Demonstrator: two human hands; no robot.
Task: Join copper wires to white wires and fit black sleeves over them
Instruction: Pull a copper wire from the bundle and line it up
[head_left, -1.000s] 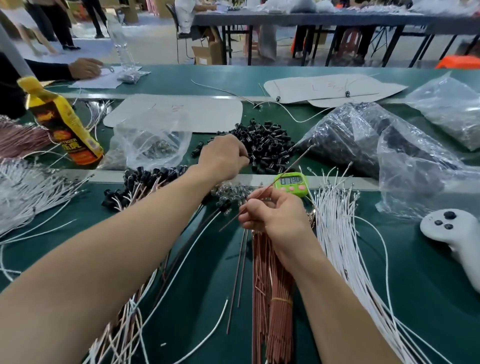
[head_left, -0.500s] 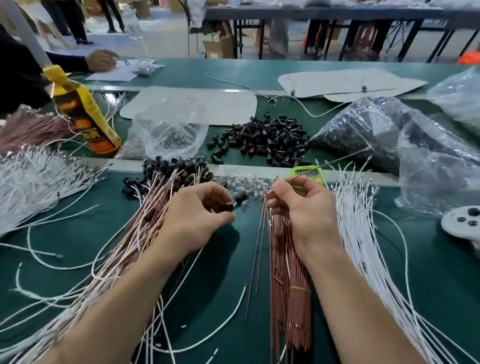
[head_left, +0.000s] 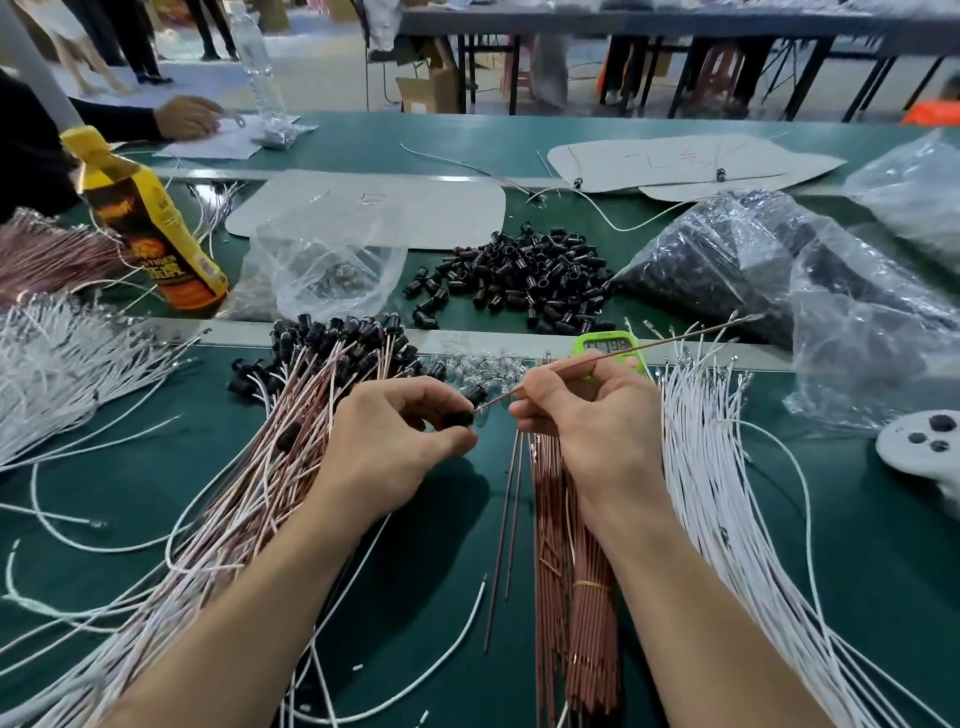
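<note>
My left hand (head_left: 395, 436) pinches a small black sleeve (head_left: 458, 419) between thumb and fingers. My right hand (head_left: 587, 415) pinches a thin copper wire (head_left: 649, 347) that slants up to the right; its near tip meets the sleeve's opening. Below my right hand lies a bundle of copper wires (head_left: 576, 571). A fan of white wires (head_left: 727, 493) lies to the right. Joined wires with black sleeves (head_left: 291, 415) are heaped under my left forearm. Loose black sleeves (head_left: 519, 280) are piled beyond the table's rail.
A yellow bottle (head_left: 150, 223) stands at the left. Clear plastic bags (head_left: 332, 265) and a big bag of black parts (head_left: 753, 265) lie behind. A green timer (head_left: 605, 345) sits by my right hand, a white controller (head_left: 919, 447) at the right. Another person's hand (head_left: 187, 117) rests far left.
My left hand came back from the sleeve pile holding a black sleeve and now meets the copper wire's tip. The right hand has kept hold of the wire.
</note>
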